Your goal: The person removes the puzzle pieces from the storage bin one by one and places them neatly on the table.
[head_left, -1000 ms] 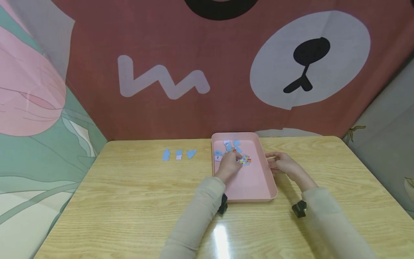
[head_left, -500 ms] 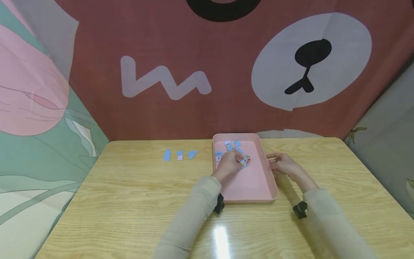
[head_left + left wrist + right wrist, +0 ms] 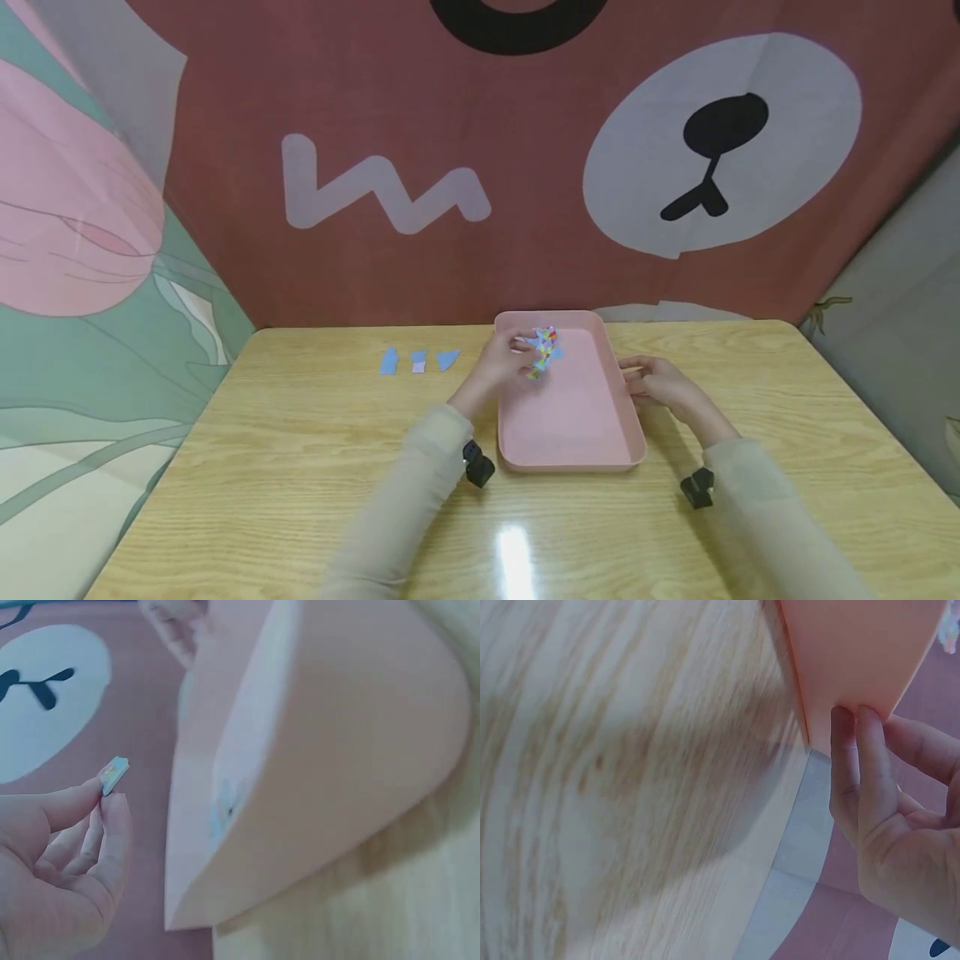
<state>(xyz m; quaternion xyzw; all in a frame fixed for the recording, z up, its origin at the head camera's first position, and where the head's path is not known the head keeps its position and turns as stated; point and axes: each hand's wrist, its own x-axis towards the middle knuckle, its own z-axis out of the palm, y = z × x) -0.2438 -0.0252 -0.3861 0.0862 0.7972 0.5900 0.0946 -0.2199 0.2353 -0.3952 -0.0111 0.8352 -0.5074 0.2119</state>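
A: Any lettering you can make out?

B: There's a pale zigzag (image 3: 393, 198) printed on the red-brown cloth (image 3: 420, 283), a bit like a scrawled "m". A dark mark among the blue bits (image 3: 223, 817) in the pink tray (image 3: 570, 429) is too blurred to read.

A: What's the left hand (image 3: 501, 360) doing?

B: Pinching a many-coloured piece (image 3: 545, 348) between thumb and finger, above the far left part of the tray. I can't tell whether that's 1 piece or several together.

A: And the right hand (image 3: 658, 385)?

B: Its fingers are stretched out, tips touching the tray's right wall from outside. The right wrist view cuts that hand off at its edge.

A: Anything else hidden?

B: The left hand and its piece cover some blue bits. From the left wrist, the tray's wall blocks most of the inside. A black ring (image 3: 517, 35) on the cloth is cut off at the top.

A: And on the table (image 3: 300, 500)?

B: 3 small flat shapes (image 3: 388, 362) in a row, left of the tray; the middle shape is blue on its far half, pale pink on its near half.
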